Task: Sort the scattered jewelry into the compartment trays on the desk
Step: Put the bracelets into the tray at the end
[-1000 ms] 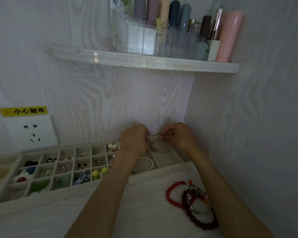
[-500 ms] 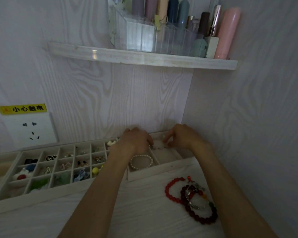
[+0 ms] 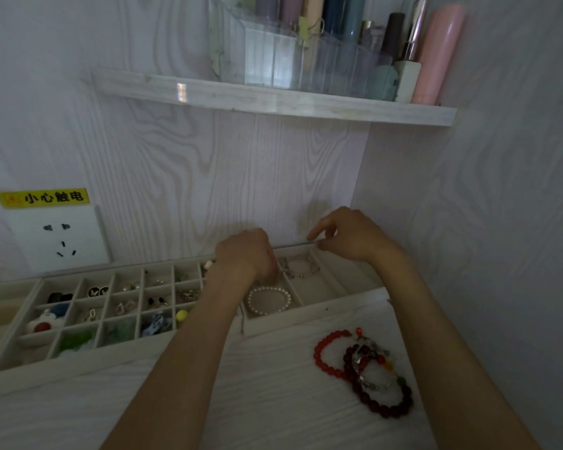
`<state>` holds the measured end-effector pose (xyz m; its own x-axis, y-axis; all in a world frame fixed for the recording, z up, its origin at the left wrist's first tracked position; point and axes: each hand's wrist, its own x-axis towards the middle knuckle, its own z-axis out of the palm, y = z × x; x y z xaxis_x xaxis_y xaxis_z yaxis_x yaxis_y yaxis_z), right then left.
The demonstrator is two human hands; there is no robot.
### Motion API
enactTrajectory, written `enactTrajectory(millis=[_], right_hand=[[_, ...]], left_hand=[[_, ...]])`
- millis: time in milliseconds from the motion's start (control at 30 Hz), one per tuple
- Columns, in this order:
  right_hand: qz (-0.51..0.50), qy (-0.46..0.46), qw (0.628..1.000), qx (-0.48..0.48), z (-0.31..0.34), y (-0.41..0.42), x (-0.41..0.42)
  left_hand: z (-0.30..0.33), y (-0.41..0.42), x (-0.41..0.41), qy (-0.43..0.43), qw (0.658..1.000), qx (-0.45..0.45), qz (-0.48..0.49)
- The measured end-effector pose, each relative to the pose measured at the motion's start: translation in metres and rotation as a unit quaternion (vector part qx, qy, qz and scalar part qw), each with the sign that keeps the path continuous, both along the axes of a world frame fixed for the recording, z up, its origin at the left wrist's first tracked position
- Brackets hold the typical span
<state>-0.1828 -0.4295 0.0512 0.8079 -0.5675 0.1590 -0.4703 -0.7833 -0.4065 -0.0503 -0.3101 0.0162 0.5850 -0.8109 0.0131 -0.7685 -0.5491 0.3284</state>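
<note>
My right hand (image 3: 355, 235) has lifted clear of the chain (image 3: 298, 266); its fingers (image 3: 316, 233) are apart and loosely bent, holding nothing. A moment ago both hands were stretching that chain above the tray; now it lies in the middle slot of the right tray (image 3: 309, 319), so this piece reads as placed. My left hand (image 3: 246, 254) is still low at the slot's left edge, knuckles toward the camera; its fingers are curled under and hidden, so I cannot tell whether they pinch the chain's end. The pearl bracelet (image 3: 268, 300) lies in the slot just left of the chain. The left tray (image 3: 78, 368) holds small pieces in most cells. Still unsorted on the surface (image 3: 241, 401): a red bracelet (image 3: 327, 355) and a dark bracelet (image 3: 384, 401), overlapping, near my right forearm
</note>
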Motion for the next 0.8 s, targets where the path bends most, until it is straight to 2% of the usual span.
enactTrajectory(millis=[233,433,567,800], right_hand=[[0.041,0.092,0.994,0.042,-0.012,0.02,0.017],[0.063,0.16,0.984,0.052,-0.018,0.024,0.021],[0.058,0.136,0.986,0.076,-0.009,0.014,0.008],[0.005,0.1,0.993,0.062,-0.012,-0.005,-0.006]], left_hand=[[-0.003,-0.003,-0.013,-0.072,0.997,-0.004,0.026],[-0.001,-0.005,-0.009,-0.074,0.997,-0.011,0.031],[0.005,-0.007,-0.01,-0.064,0.997,-0.033,0.023],[0.003,-0.007,-0.015,-0.064,0.998,-0.029,-0.005]])
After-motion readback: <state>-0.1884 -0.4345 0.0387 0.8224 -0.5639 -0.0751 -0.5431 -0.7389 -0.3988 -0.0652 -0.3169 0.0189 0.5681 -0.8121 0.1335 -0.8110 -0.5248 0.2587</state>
